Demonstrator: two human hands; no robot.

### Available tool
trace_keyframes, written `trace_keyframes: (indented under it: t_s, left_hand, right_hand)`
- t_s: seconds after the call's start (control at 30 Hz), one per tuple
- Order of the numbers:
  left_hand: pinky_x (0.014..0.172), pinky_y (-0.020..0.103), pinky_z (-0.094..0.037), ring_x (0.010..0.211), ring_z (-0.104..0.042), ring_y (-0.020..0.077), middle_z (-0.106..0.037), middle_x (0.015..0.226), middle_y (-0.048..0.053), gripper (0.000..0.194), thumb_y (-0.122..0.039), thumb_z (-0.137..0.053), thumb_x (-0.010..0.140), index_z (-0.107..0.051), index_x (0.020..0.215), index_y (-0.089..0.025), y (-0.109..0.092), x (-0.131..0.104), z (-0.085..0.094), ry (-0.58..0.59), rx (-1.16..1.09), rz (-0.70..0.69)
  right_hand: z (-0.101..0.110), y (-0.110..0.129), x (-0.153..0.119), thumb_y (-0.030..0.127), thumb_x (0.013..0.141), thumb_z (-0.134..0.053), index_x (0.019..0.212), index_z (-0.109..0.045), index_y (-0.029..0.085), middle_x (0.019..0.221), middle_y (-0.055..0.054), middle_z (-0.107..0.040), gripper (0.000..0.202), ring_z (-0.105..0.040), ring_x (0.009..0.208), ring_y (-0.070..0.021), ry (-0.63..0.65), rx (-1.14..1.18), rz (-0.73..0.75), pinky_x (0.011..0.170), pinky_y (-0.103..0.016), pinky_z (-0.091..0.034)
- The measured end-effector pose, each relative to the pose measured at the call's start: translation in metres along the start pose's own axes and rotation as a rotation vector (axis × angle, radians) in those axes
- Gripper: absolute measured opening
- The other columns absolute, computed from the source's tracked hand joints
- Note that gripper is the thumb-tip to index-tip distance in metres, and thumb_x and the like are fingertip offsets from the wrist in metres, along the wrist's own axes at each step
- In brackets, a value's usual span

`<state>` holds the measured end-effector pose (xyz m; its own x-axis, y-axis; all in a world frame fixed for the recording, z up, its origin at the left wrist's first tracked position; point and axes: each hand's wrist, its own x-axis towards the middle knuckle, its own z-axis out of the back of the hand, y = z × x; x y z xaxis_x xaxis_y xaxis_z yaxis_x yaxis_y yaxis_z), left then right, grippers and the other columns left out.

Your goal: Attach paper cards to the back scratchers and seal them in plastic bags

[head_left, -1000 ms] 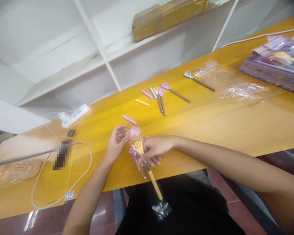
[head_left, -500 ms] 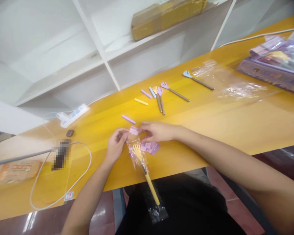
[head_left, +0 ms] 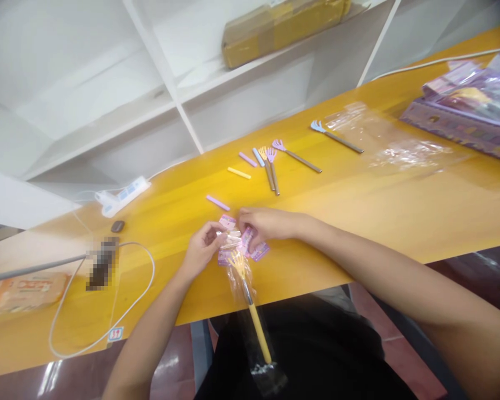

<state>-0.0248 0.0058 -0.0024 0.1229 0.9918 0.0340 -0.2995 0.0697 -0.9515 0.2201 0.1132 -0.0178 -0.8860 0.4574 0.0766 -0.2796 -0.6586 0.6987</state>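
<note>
With the left hand (head_left: pixel 205 243) pinching the clear bag (head_left: pixel 232 240) near its top, the yellow back scratcher (head_left: pixel 259 330) inside reaching past the table (head_left: pixel 400 211), and the right hand (head_left: pixel 263 223) half-curled over purple cards (head_left: pixel 260 252) (hold unclear), packing seems underway, next calling for one card separated cleanly

Bright light, slightly soft focus

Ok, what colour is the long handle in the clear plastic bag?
Yellow handle, shown best in head view.
</note>
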Motion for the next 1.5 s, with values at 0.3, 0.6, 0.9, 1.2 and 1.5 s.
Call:
trace_keyframes:
  t_s: [0.3,0.6,0.9,1.2,1.5]
  left_hand:
    - [0.081,0.030,-0.052,0.089,-0.065,0.0189,-0.072,0.109,0.008,0.028,-0.034,-0.079,0.091,-0.071,0.114,-0.021,0.000,-0.005,0.001,0.110,0.168,-0.058]
    - [0.080,0.029,-0.054,0.087,-0.067,0.0176,-0.073,0.102,0.006,0.026,-0.043,-0.071,0.097,-0.070,0.107,-0.019,-0.001,-0.002,-0.001,0.010,0.048,-0.025]
    - [0.065,0.025,-0.047,0.066,-0.061,0.0136,-0.069,0.081,-0.001,0.036,-0.054,-0.066,0.099,-0.064,0.112,-0.021,-0.003,-0.002,0.000,-0.046,-0.009,0.043]
    - [0.066,0.025,-0.045,0.066,-0.058,0.0136,-0.066,0.077,-0.002,0.035,-0.054,-0.067,0.099,-0.064,0.112,-0.021,-0.002,-0.002,0.001,-0.055,0.001,0.021]
    - [0.071,0.028,-0.050,0.072,-0.065,0.0158,-0.071,0.085,0.000,0.038,-0.056,-0.069,0.097,-0.061,0.110,-0.021,-0.003,-0.001,-0.002,-0.068,-0.038,0.007]
  right_hand:
    - [0.007,0.005,0.000,0.023,0.079,-0.088,0.123,-0.070,0.017,0.096,-0.003,-0.074,0.048,-0.063,0.078,-0.0140,-0.048,0.024,-0.059,0.068,-0.022,-0.037]
    - [0.010,0.011,-0.001,0.033,0.105,-0.058,0.115,-0.068,0.015,0.103,-0.008,-0.072,0.023,-0.064,0.088,-0.0170,-0.308,0.091,0.013,0.079,-0.027,-0.043]
    - [0.003,0.038,-0.006,0.040,0.091,-0.078,0.099,-0.063,0.014,0.092,-0.004,-0.070,0.031,-0.060,0.075,-0.0100,-0.315,0.623,0.128,0.068,-0.022,-0.045]
    - [-0.010,0.030,-0.003,0.037,0.094,-0.074,0.099,-0.053,0.016,0.077,0.001,-0.063,0.030,-0.058,0.062,-0.0070,-0.271,0.670,0.112,0.055,-0.017,-0.044]
    - [-0.010,0.030,0.000,0.030,0.101,-0.063,0.110,-0.065,0.015,0.109,-0.008,-0.068,0.017,-0.069,0.096,-0.0155,-0.472,0.407,0.199,0.076,-0.025,-0.058]
